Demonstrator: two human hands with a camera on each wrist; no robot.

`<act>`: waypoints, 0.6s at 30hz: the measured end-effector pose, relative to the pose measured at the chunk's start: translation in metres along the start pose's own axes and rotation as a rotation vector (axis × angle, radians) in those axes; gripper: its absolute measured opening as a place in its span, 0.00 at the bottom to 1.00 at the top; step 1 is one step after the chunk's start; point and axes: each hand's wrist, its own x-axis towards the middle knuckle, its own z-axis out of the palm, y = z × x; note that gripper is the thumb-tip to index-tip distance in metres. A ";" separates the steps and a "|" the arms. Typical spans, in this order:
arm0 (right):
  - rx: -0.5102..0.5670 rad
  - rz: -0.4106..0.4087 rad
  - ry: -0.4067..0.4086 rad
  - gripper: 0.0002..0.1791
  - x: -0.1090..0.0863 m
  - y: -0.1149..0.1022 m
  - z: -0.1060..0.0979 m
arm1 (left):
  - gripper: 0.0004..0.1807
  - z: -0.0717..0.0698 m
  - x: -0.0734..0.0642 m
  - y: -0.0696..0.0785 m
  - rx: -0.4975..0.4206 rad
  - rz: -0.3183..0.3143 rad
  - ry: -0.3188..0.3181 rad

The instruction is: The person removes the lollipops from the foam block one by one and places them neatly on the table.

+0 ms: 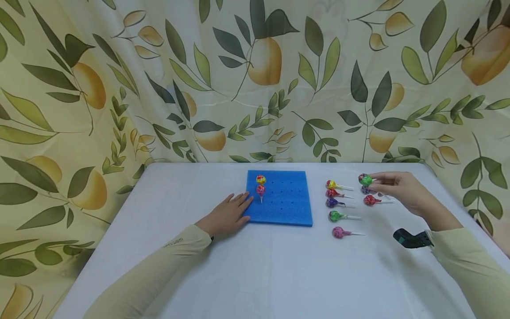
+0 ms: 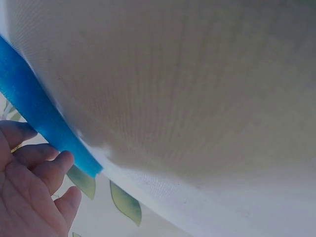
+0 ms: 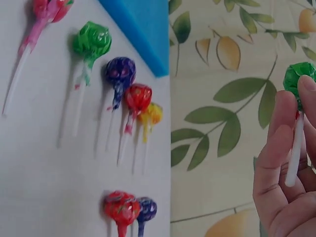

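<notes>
My left hand (image 1: pixel 226 217) rests its fingertips against the left edge of a blue foam board (image 1: pixel 292 215), its fingers loosely extended. The board has rows of small holes. Near its upper left, a yellow lollipop (image 1: pixel 260 179) and a pink-red lollipop (image 1: pixel 260 190) stand upright. My right hand (image 1: pixel 404 188) pinches a green lollipop (image 1: pixel 364 179) between thumb and fingers just below its wrapped head; in the right wrist view its white stick (image 3: pixel 295 153) points down. Below that hand lie a purple lollipop (image 1: pixel 365 190), partly hidden, and a red lollipop (image 1: pixel 370 200).
Right of the board, a column of lollipops lies on the white table: yellow (image 1: pixel 330 184), red (image 1: pixel 331 193), purple (image 1: pixel 331 202), green (image 1: pixel 334 215) and pink (image 1: pixel 338 232). A patterned curtain (image 1: pixel 239 110) hangs behind the table's back edge.
</notes>
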 end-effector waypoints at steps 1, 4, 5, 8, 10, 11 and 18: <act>0.003 0.001 -0.006 0.31 -0.001 0.003 -0.001 | 0.35 0.000 0.000 0.000 -0.002 0.001 0.001; 0.006 0.010 -0.020 0.31 -0.003 0.010 -0.005 | 0.35 -0.001 0.000 0.000 0.000 0.000 -0.002; 0.005 0.013 -0.024 0.31 -0.004 0.013 -0.006 | 0.35 -0.002 0.000 0.001 -0.002 0.000 -0.001; -0.018 0.024 -0.023 0.30 -0.006 0.019 -0.009 | 0.35 -0.003 -0.001 0.001 -0.004 0.001 0.003; -0.033 0.040 -0.018 0.30 -0.007 0.024 -0.010 | 0.35 -0.003 -0.001 0.001 -0.002 0.004 0.007; -0.040 0.050 -0.016 0.31 -0.007 0.026 -0.010 | 0.35 -0.002 -0.001 0.001 -0.001 0.006 0.012; 0.002 0.130 -0.029 0.33 -0.012 0.040 -0.009 | 0.35 0.000 -0.001 0.000 0.009 0.007 0.017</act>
